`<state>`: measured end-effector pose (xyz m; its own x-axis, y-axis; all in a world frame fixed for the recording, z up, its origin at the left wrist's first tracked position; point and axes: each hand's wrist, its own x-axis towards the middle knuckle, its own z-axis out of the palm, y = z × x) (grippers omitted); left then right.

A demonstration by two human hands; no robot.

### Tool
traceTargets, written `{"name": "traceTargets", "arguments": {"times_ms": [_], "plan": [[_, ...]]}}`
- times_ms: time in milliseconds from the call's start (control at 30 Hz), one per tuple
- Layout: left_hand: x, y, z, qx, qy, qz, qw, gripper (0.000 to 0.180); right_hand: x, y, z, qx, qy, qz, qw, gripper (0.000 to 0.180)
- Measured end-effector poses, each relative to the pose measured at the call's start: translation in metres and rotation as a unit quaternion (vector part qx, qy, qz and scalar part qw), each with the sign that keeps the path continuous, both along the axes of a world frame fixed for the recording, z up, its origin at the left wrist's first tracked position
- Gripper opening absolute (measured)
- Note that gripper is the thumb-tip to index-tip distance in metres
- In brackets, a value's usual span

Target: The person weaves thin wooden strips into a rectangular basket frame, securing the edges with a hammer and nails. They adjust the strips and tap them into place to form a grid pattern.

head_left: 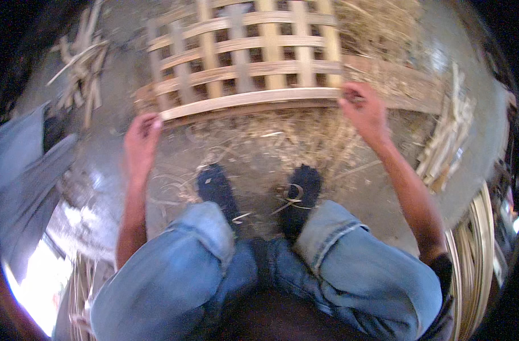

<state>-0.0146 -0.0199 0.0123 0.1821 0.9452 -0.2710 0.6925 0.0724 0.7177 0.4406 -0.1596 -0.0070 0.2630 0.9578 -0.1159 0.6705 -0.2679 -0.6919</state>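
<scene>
Floor point(129, 74) | woven lattice point(269, 41) | left hand point(142, 133), right hand point(366, 111) at strip point(251, 100) ends

Your view is taken by the left fisheye camera worn on your head, facing steeply downward at close range. Your blue denim trouser legs point(163, 273) fill the lower frame, nearest the lens; your bare left hand point(142, 142) and bare right hand point(366, 116) appear farther off, flanking the pale wooden-strip lattice point(242, 42) at top centre. The lens border blackens the frame's corners.

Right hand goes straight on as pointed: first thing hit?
The right hand would likely meet the near strip of the woven lattice first, at its right end; blur leaves contact or gap unclear.
</scene>
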Motion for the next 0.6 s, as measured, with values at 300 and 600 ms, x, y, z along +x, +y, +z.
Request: {"name": "traceTargets", "arguments": {"times_ms": [300, 600], "plan": [[0.010, 0.000, -0.001, -0.069, -0.080, 0.059, 0.993, 0.019, -0.002, 0.001, 0.010, -0.035, 0.082, -0.035, 0.995, 0.027], [0.004, 0.001, -0.009, -0.026, -0.062, 0.022, 0.997, 0.023, -0.003, 0.004, 0.014, -0.040, 0.082, -0.001, 0.996, 0.031]]}}
